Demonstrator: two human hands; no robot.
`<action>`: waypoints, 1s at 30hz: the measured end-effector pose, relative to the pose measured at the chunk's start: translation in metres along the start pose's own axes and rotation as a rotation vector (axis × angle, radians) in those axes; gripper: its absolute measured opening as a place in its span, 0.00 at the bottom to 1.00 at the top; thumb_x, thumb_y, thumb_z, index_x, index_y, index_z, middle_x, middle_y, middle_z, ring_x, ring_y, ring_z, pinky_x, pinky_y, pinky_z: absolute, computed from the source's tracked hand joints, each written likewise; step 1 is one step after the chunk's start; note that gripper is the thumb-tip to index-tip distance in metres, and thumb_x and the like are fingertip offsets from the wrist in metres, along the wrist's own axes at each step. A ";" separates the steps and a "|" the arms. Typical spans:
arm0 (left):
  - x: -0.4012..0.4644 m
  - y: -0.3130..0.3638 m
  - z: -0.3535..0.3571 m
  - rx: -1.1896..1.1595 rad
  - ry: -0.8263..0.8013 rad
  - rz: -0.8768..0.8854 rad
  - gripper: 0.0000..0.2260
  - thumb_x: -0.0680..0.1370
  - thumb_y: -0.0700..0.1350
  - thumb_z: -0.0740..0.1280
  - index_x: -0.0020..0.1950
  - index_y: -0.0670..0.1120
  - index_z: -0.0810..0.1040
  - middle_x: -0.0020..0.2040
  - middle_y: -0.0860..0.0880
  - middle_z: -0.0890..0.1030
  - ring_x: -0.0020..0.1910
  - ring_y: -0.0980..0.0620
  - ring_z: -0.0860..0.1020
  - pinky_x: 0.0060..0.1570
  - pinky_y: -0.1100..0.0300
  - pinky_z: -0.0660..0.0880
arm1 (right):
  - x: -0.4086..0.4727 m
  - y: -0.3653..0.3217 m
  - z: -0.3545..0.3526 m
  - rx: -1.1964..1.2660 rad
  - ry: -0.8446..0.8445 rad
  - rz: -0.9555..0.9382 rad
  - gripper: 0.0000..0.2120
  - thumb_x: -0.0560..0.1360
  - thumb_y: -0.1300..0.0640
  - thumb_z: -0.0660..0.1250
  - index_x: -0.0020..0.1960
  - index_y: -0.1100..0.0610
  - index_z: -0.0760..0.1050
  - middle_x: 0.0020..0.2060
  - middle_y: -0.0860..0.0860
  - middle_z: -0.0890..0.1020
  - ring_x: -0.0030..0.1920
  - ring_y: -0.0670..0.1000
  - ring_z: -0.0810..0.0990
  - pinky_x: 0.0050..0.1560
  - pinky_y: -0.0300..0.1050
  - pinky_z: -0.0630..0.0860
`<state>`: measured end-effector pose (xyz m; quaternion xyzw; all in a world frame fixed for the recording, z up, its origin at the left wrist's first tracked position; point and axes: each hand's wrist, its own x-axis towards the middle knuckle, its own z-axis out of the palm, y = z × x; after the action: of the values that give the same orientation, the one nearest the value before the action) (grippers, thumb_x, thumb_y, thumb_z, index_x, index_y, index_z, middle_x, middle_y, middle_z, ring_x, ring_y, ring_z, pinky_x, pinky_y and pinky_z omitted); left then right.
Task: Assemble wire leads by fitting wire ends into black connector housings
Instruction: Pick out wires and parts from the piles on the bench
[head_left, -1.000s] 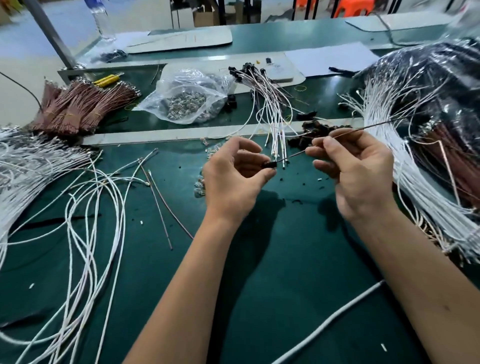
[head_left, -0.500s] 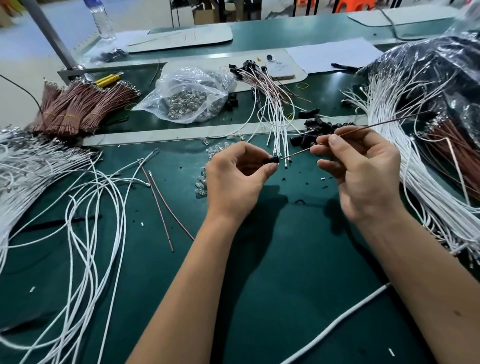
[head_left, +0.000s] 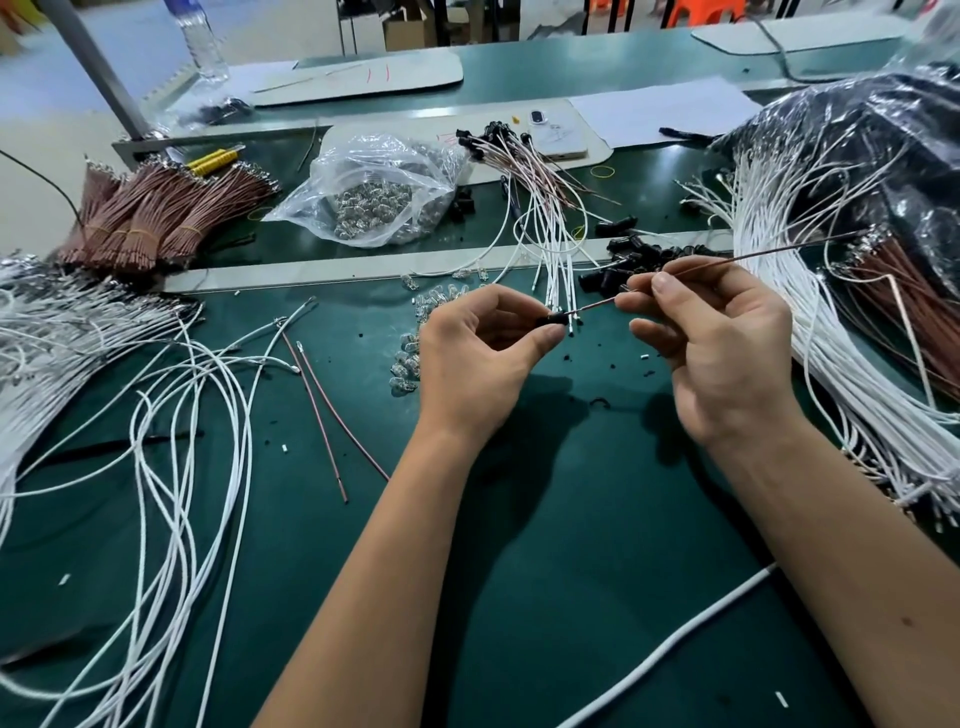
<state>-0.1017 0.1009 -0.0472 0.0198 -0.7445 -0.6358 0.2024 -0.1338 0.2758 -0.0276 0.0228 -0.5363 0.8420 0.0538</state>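
Two hands: a left hand and a right hand. One clear bag. Two loose brown wires lie on one green table.

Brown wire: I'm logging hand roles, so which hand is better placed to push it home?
Right hand: it pinches the brown wire just behind its tip, while the left hand steadies the black connector.

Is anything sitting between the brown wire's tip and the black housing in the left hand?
Nothing visible. The brown wire, pinched by the right hand, runs straight to the black housing that the left hand holds, its metal tip right at the opening. Whether it is seated, I cannot tell.
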 end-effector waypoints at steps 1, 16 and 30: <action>0.000 0.000 0.000 -0.016 0.007 -0.005 0.07 0.70 0.36 0.80 0.45 0.39 0.84 0.41 0.46 0.87 0.42 0.48 0.86 0.47 0.58 0.82 | 0.000 0.000 0.000 0.003 0.001 0.011 0.06 0.81 0.68 0.67 0.49 0.59 0.76 0.39 0.54 0.87 0.39 0.52 0.88 0.35 0.37 0.80; 0.001 -0.002 -0.001 -0.084 -0.017 -0.022 0.07 0.70 0.35 0.80 0.45 0.41 0.84 0.41 0.46 0.87 0.41 0.50 0.86 0.46 0.60 0.80 | -0.002 0.000 0.001 -0.042 -0.080 0.122 0.08 0.76 0.70 0.72 0.48 0.60 0.77 0.39 0.55 0.86 0.38 0.52 0.87 0.35 0.36 0.80; 0.001 -0.004 0.001 -0.090 -0.022 -0.013 0.08 0.70 0.36 0.80 0.46 0.41 0.85 0.41 0.47 0.87 0.42 0.49 0.86 0.47 0.57 0.81 | -0.002 0.001 0.001 -0.089 -0.046 0.075 0.08 0.76 0.69 0.73 0.47 0.59 0.77 0.39 0.56 0.86 0.37 0.52 0.87 0.34 0.37 0.79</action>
<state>-0.1037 0.1014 -0.0506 0.0084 -0.7174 -0.6700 0.1907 -0.1315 0.2740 -0.0281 0.0197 -0.5748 0.8180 0.0107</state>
